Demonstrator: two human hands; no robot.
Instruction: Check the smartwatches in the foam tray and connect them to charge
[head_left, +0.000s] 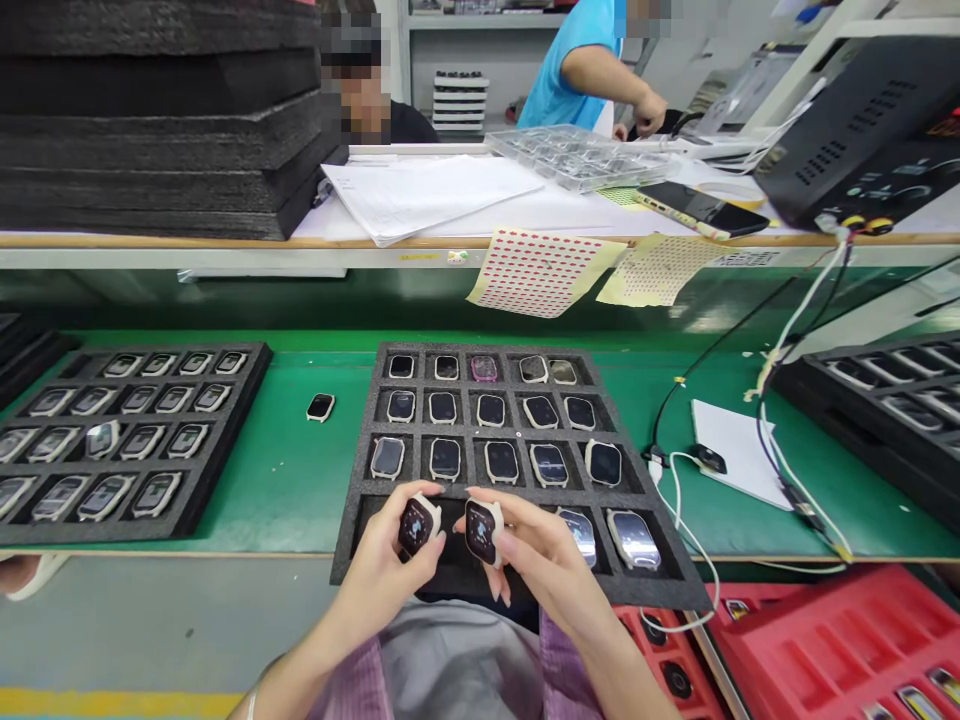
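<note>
Step in hand: The person is holding two watches up side by side, faces turned toward the wearer; the pose is suggesting a check or comparison of the screens.
Left hand: The left hand (384,555) is gripping the left-hand watch (418,524) by its rim, the index finger lying along the top edge and the thumb pressing near the lower right corner.
Right hand: The right hand (551,562) is gripping the right-hand watch (482,530), the index finger reaching over the top and the thumb bearing on the right side; the lower fingers are hanging loose underneath.
Next move: Handling is likely calling for a steady edge grip, with fingertips staying off the glass and the two cases not knocking together.
Watch position: Both watches are sitting in the hands above the front row of the foam tray (677,566), close together but not touching.
Watch appearance: Both are showing dark, rounded-square screens with small lit graphics, bluish near the middle, in pale cases; no straps are showing. The graphics are appearing too small to read.
Tray contents: Similar watches are lying face up in the compartments; the hands are partly hiding the front row.
Bench: A single watch (320,407) is lying on the green bench (292,490), left of the tray.
</note>
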